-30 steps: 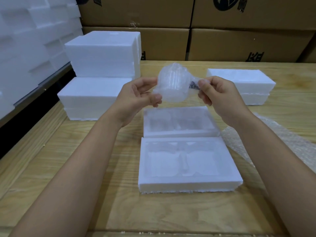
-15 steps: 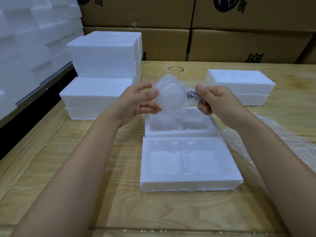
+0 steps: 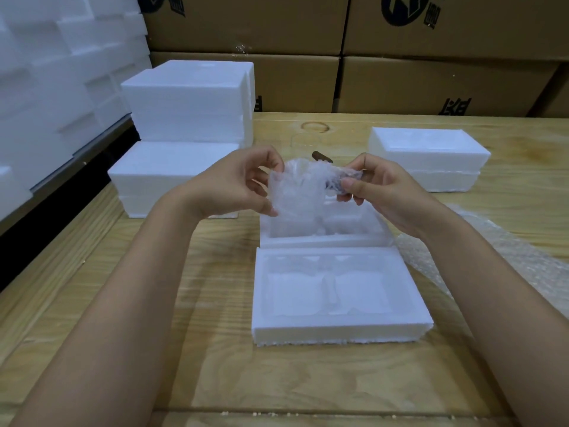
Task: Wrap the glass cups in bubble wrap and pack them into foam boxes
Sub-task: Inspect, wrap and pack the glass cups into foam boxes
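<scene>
My left hand (image 3: 234, 183) grips the left side of the wrapped cup (image 3: 298, 195), fingers curled over its top and the thumb pressed against its lower edge. My right hand (image 3: 378, 186) pinches the bunched end of the wrap (image 3: 334, 175) between thumb and fingertips, where something dark shows through the plastic. I hold the wrapped cup in the air between both hands, above the far half (image 3: 323, 241) of an open foam box. The glass is blurred behind the wrap, so I cannot tell which way it points. A short dark brown piece (image 3: 321, 156) shows just behind the wrapped cup; I cannot tell whether it belongs to the cup or lies on the desk (image 3: 215, 380).

The far half has two hollows side by side. The near half (image 3: 338, 329) lies flat on the desk, touching the far half's front edge, its moulded recesses facing up. To my right a loose sheet of bubble wrap (image 3: 508, 263) spreads over the desk, just beside the box. Beyond it sits a closed foam box (image 3: 431, 155). On my left stands a stack of foam boxes (image 3: 191, 97), taller at the back, lower in front. Cardboard cartons (image 3: 431, 84) line the back, and foam blocks (image 3: 46, 72) pile up at the far left.
</scene>
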The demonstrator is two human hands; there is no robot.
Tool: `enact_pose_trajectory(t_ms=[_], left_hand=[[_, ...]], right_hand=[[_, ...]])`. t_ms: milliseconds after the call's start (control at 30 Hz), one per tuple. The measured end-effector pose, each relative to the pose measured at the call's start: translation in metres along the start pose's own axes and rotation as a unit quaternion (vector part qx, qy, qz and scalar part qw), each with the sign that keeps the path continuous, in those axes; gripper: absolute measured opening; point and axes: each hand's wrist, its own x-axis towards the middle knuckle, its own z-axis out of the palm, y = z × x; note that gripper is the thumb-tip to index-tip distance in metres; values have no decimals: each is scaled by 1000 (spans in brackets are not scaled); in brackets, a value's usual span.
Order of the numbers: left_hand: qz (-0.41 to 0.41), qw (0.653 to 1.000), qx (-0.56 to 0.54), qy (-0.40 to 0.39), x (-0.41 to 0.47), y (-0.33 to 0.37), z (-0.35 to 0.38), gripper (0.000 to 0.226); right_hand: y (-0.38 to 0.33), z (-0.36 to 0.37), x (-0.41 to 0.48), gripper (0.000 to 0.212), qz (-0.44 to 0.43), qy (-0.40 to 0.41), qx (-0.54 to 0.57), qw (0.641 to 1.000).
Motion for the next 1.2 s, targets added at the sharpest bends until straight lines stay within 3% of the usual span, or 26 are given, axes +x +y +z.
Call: enact_pose_trajectory(t_ms=[133, 333, 633, 867, 967, 1033, 1067, 1100, 1200], left_hand=[[-16, 993, 119, 12, 0, 2, 2, 46], [0, 979, 206, 9, 3, -5, 6, 32], [-23, 975, 222, 17, 4, -5, 4, 33], [-23, 987, 156, 0, -4, -9, 9, 39], [-7, 997, 73, 33, -17, -8, 9, 47], [14, 992, 33, 122, -28, -8, 7, 32], [24, 984, 25, 172, -34, -8, 6, 17], [24, 978, 29, 206, -39, -9, 6, 19], [-39, 985, 65, 154, -59, -14, 11, 57]], right_hand=[[3, 3, -1, 16, 7, -24, -34, 999], [8, 4, -1, 18, 27, -29, -131, 991], [11, 3, -1, 15, 53, -26, -261, 963], [12, 3, -4, 13, 30, -11, -339, 940], [12, -1, -18, 26, 13, 76, -303, 950], [8, -6, -33, 13, -5, 188, -293, 937], [6, -11, -40, 24, 5, 229, -293, 928], [4, -17, -49, 38, 35, 241, -293, 925], [-4, -24, -75, 68, 198, 138, -322, 915]])
